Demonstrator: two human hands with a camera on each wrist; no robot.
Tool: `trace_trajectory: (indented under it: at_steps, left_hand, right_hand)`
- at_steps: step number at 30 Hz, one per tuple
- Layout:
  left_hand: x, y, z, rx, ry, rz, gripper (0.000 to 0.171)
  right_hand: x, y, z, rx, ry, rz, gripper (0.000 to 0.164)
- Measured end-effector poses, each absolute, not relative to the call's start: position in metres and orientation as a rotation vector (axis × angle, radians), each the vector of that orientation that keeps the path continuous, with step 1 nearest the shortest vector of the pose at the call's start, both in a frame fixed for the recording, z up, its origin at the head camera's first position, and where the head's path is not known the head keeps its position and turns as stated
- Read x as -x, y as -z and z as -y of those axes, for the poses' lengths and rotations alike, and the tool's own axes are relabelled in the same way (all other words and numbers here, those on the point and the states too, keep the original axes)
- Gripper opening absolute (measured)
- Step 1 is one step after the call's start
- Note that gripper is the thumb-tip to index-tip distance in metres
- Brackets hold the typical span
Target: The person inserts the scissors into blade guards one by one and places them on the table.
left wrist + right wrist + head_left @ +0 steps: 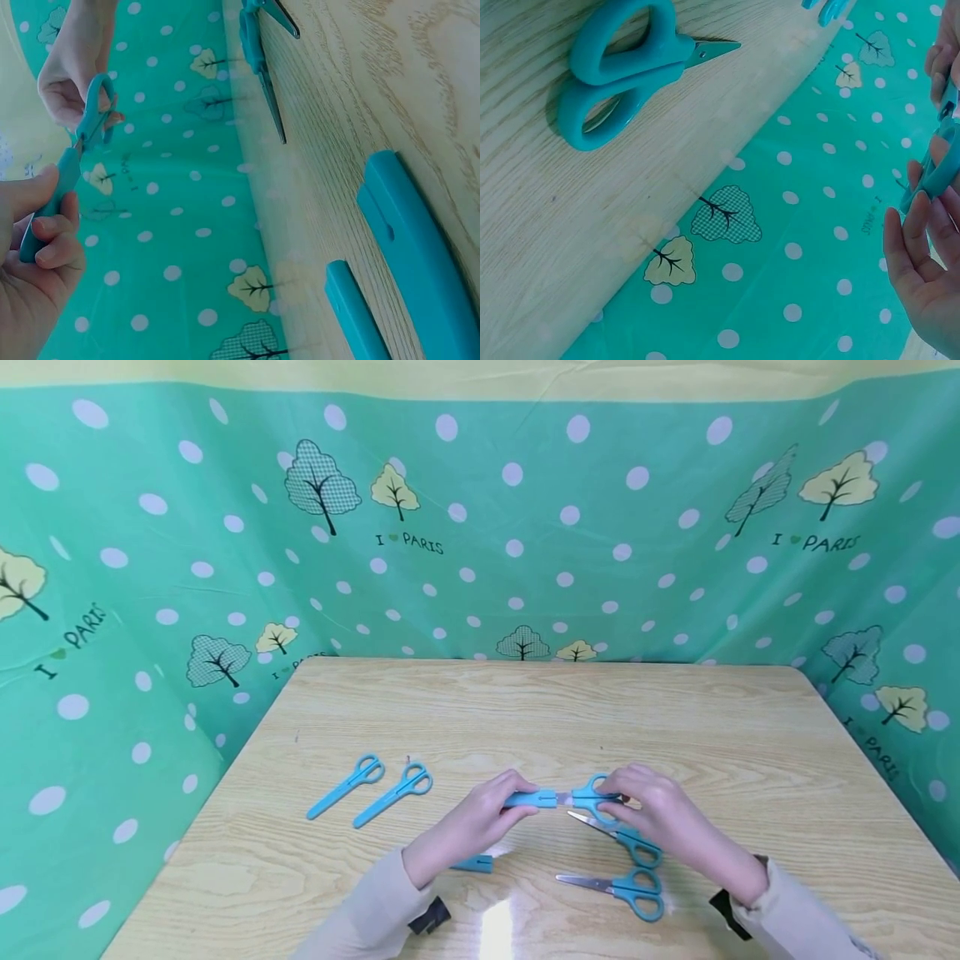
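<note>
We see the held scissors [583, 798] raised above the wooden table [525, 702], their blue handle pinched between the thumb and fingers of the right hand [660, 802]. To the left of the held scissors, the left hand [483, 810] has its thumb and fingers closed round a blue sheath [542, 799]. The sheath lines up with the blades, and we make out a short stretch of bare metal between its mouth and the handle — the tips seem to sit inside, though we cannot tell how deep.

Just on the near side of the held scissors lies the first loose pair of scissors [636, 843], blades bare and pointing left; nearer to us than that is the second loose pair of scissors [636, 892], lying much the same way. Well to the left of the held scissors, we find two sheathed pairs side by side, the outer pair [347, 788] and the inner pair [396, 793], slanting with their handles away from us. On the near left of the held scissors, partly behind the left arm, a spare sheath [474, 863] rests on the table; from the left wrist we count two there. Beyond the held scissors hangs a green dotted cloth [480, 560].
</note>
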State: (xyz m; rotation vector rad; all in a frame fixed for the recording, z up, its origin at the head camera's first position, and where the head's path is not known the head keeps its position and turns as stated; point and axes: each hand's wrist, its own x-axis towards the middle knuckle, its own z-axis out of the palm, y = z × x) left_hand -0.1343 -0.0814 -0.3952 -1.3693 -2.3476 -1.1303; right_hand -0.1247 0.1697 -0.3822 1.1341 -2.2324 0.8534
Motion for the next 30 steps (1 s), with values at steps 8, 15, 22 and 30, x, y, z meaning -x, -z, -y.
trace_trajectory:
  at_steps: [8,15,22,30]
  left_hand:
    - [0.134,0.394,0.081,1.365,1.139,2.391,0.017]
    - [0.133,0.395,0.08,1.358,1.126,2.373,0.018]
    - [0.132,0.397,0.071,1.403,1.045,2.338,0.018]
    - [0.132,0.397,0.072,1.383,1.056,2.379,0.017]
  right_hand:
    - [0.125,0.381,-0.171,-1.124,-0.833,2.253,0.014]
    - [0.126,0.381,-0.169,-1.127,-0.849,2.237,0.011]
    - [0.125,0.382,-0.163,-1.157,-0.718,2.237,0.014]
    - [0.125,0.384,-0.163,-1.138,-0.77,2.245,0.012]
